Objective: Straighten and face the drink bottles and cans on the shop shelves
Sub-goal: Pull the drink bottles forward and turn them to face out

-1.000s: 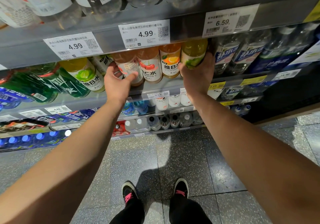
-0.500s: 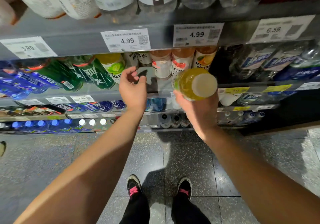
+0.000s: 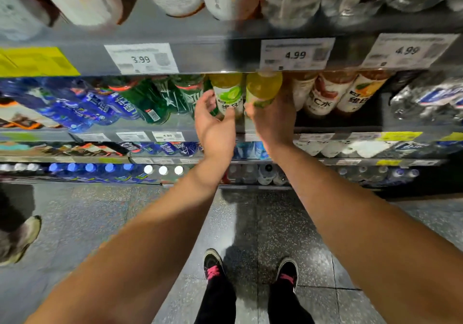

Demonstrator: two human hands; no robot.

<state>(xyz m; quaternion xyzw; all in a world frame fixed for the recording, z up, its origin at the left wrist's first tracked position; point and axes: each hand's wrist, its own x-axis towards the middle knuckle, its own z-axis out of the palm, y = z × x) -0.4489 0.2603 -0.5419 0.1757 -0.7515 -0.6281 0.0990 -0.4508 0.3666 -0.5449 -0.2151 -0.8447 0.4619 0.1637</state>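
Right hand [image 3: 271, 117] grips the yellow bottle [image 3: 263, 88], now back on the shelf [image 3: 338, 129] (left hand [image 3: 213, 123] loosely open beside the lime bottle [image 3: 229, 93]).

White price tags [image 3: 295, 54] line the shelf edge, with a yellow tag [image 3: 35, 61] at the left. Black shoes with pink laces [image 3: 213, 264] stand on speckled floor tiles [image 3: 100, 223]. Another person's shoe [image 3: 18, 239] shows at the left edge.

Two yellow-green plastic drink bottles with lime labels [image 3: 226, 93] stand side by side on the shelf. Three white price tags with printed numbers [image 3: 141, 58] hang on the upper shelf edge. Three white bottle caps [image 3: 163, 170] show on the bottom shelf.
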